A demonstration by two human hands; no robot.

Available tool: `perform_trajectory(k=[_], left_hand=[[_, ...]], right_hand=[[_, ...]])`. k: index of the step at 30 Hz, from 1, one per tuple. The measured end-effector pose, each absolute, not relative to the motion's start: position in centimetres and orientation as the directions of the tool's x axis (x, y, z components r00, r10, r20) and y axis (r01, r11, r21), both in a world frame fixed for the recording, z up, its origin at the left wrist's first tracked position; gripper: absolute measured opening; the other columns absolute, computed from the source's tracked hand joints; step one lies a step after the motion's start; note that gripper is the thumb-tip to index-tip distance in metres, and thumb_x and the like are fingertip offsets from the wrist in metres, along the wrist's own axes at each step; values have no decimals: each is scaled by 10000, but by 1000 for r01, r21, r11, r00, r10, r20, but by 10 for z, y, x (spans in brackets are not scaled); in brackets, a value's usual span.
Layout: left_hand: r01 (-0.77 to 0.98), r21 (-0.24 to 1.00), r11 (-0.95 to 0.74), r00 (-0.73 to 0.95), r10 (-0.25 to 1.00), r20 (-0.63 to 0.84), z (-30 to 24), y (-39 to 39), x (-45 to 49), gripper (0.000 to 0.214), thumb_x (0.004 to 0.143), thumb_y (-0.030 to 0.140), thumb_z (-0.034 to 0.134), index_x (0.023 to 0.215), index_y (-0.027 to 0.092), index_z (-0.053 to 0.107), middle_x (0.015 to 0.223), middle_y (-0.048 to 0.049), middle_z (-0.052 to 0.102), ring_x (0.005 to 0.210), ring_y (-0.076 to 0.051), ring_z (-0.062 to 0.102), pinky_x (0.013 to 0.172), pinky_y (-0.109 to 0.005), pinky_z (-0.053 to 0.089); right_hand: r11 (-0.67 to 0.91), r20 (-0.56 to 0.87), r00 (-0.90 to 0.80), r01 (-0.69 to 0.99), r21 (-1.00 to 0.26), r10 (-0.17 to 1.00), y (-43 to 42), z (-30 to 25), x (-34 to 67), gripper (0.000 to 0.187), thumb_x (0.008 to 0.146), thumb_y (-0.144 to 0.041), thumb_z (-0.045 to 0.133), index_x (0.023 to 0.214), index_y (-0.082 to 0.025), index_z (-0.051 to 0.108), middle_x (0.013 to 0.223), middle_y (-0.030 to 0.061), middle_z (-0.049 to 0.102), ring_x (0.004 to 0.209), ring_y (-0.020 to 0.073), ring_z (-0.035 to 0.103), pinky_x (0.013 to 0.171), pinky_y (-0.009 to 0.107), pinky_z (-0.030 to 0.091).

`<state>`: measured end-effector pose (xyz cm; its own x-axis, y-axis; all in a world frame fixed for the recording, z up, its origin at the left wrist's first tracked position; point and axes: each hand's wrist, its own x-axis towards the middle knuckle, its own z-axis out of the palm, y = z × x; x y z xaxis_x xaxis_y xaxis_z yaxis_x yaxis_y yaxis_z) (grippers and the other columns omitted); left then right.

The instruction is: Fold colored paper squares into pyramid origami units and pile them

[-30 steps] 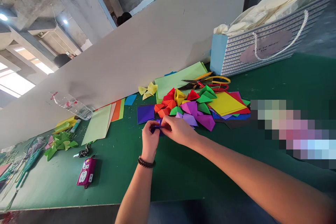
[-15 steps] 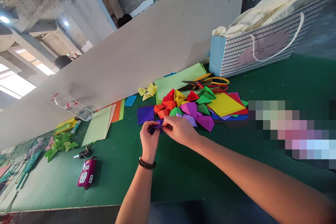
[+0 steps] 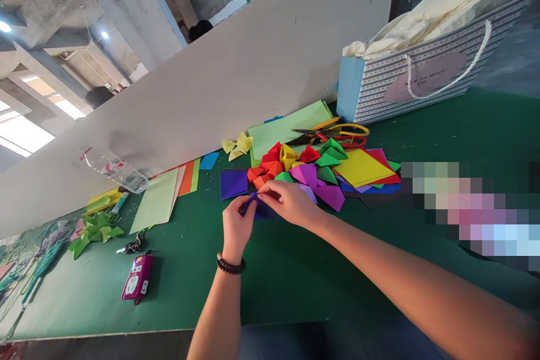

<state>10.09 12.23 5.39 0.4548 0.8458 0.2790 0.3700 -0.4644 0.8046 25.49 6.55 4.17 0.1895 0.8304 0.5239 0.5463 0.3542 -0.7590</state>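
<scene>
We pinch a purple paper between left hand and right hand, fingertips closed on its edges, low over the green table, apparently steadying a crease; folded pieces lie just beyond.

L hand & R hand meeting on paper piece just before folded pile; scissors lying behind pile, bag standing back R, bottle lying far L.

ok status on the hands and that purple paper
Left hand and right hand both pinch the small dark purple folded paper. Low over green table. Pile of coloured folded papers just behind.
</scene>
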Motion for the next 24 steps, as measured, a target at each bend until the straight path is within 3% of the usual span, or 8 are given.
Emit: perform_trajectory(k=[10,16,24], left_hand=[[394,792,-466,471,842,261,47,122,102,129,802,248,626,874,173,702,793,-25,706,682,-143,616,627,-231,471],[387,787,-481,501,826,259,53,124,100,132,809,252,626,867,173,713,829,-34,717,742,-157,636,677,-242,493],[408,735,-542,511,802,309,64,119,95,112,817,261,625,858,198,708,815,-20,706,737,-159,630,635,-239,471]], right_hand=[[275,563,135,765,-582,816,65,35,248,113,871,-147,474,778,-211,470,731,23,596,640,162,567,552,263,341],[335,525,139,628,-702,840,65,40,253,74,876,-195,513,805,-212,509,720,-9,594,644,135,560,578,240,374],[453,570,36,569,-687,821,63,45,260,97,911,-215,470,843,-218,539,748,-4,575,642,127,522,578,240,390]])
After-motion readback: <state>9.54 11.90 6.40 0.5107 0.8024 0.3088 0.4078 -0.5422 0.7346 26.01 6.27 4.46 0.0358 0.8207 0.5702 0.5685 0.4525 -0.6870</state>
